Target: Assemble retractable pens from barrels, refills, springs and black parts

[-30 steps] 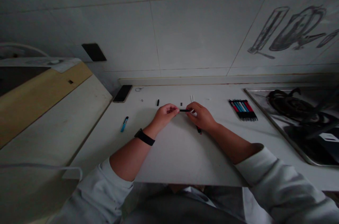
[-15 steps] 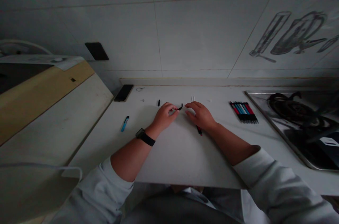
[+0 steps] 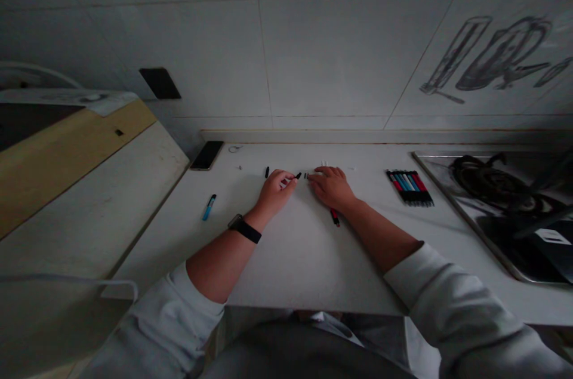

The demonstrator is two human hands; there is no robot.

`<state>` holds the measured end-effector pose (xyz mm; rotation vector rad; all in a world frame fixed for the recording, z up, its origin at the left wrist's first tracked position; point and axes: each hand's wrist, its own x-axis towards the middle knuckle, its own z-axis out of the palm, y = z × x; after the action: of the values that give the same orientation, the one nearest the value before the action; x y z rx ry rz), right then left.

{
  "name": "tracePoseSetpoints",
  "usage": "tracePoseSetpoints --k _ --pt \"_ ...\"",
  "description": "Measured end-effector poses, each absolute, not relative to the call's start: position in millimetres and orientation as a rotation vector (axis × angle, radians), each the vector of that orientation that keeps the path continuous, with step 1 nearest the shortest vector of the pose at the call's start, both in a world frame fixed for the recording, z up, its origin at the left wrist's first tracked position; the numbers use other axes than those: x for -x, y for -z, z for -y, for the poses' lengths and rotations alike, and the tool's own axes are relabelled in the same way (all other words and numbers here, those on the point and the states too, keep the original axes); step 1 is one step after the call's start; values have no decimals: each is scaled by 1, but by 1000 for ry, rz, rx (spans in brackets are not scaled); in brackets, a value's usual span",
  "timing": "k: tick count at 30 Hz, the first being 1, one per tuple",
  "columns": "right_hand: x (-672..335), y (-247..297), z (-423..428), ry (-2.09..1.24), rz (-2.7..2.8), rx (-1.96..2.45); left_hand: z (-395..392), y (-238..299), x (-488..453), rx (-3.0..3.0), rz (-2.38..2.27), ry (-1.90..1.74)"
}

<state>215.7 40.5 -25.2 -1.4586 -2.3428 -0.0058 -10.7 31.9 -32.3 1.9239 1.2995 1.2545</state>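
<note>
My left hand (image 3: 275, 189) is closed, pinching a small black pen part (image 3: 298, 175) between thumb and fingertips. Just right of it, a couple of tiny dark pieces (image 3: 306, 175) lie on the counter, too small to make out. My right hand (image 3: 332, 188) rests palm down beside them, fingers stretched and slightly apart, fingertips by the tiny pieces. A red and black pen piece (image 3: 335, 218) sticks out from under that hand. Beyond its fingers lie thin white sticks (image 3: 324, 163). Another short black piece (image 3: 267, 172) lies left of my left hand.
On the white counter (image 3: 286, 265), a blue pen barrel (image 3: 209, 208) lies to the left, with a phone (image 3: 207, 155) behind it. Several pens (image 3: 409, 188) in a row lie on the right, beside a gas stove (image 3: 501, 188). A tiled wall (image 3: 331, 62) closes off the back.
My right hand has lowered onto the counter and shifted slightly left. The black part in my left hand has tilted upward, and the tiny pieces beside it now show apart from it.
</note>
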Motion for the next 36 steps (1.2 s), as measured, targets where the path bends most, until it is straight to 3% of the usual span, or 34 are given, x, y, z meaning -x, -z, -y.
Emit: tracePoseSetpoints --k 36 --pt "-215 16 -34 41 2431 1463 -30 28 9 -1988 -1256 -1240"
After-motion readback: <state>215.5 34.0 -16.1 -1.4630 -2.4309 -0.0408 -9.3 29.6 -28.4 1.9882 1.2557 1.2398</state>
